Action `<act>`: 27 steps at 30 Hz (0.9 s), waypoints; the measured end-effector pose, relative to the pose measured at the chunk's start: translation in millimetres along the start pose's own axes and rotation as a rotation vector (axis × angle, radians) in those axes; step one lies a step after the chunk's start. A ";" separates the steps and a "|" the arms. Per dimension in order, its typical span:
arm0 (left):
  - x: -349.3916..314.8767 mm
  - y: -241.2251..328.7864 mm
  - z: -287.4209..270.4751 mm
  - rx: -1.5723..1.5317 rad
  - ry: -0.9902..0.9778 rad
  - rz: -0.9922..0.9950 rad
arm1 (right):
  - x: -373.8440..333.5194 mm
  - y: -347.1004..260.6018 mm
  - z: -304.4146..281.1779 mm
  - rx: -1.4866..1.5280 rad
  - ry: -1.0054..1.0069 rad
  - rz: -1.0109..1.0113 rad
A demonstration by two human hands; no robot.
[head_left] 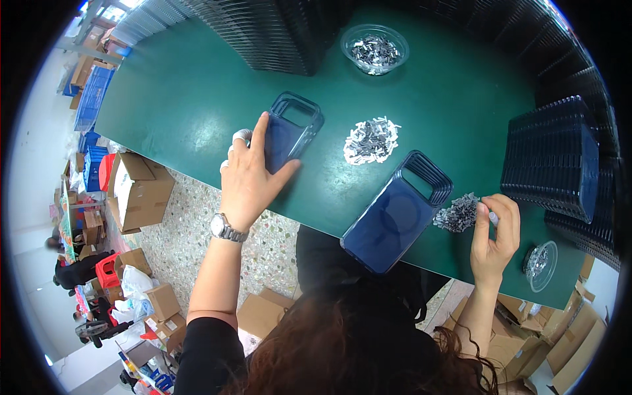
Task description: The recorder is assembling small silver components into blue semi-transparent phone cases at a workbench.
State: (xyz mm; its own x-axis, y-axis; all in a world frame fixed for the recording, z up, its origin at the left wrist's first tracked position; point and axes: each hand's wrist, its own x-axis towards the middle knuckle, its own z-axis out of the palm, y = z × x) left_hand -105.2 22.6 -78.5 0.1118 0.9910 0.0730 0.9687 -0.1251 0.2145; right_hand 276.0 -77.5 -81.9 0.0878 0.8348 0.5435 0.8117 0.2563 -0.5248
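My left hand (247,176) grips a translucent dark blue phone case (289,135), its thumb at the lower right edge and its fingers along the left side. The case lies on the green table (230,99) and has a large cutout at its far end. My right hand (495,240) is closed in a pinch beside a pile of small dark grey pieces (456,214); whatever its fingertips hold is too small to make out. Between the hands, a stack of similar phone cases (388,224) sits at the near table edge. Beyond it lies a pile of small white and black pieces (372,141).
A clear bowl of small pieces (345,51) stands at the far side, a smaller clear tub (550,264) near the right corner. Tall stacks of dark trays (276,36) rise at the back. More stacked cases (550,161) stand right. Cardboard boxes (146,191) cover the floor left.
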 end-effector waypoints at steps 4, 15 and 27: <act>-1.6 4.5 -0.5 0.007 -0.076 -0.021 | -8.4 5.3 -9.4 -0.056 -0.008 0.036; -13.4 -16.3 4.0 0.050 -0.028 0.005 | -25.4 21.1 -22.1 -0.061 -0.044 0.339; 5.3 8.0 -5.3 0.108 -0.087 -0.027 | -41.1 27.8 -22.5 -0.088 -0.079 0.382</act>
State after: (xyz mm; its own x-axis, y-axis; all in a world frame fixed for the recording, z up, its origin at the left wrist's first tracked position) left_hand -98.0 26.6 -71.2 0.0994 0.9949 -0.0176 0.9893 -0.0969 0.1093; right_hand 307.9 -115.7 -104.1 0.3510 0.8978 0.2660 0.7762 -0.1200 -0.6190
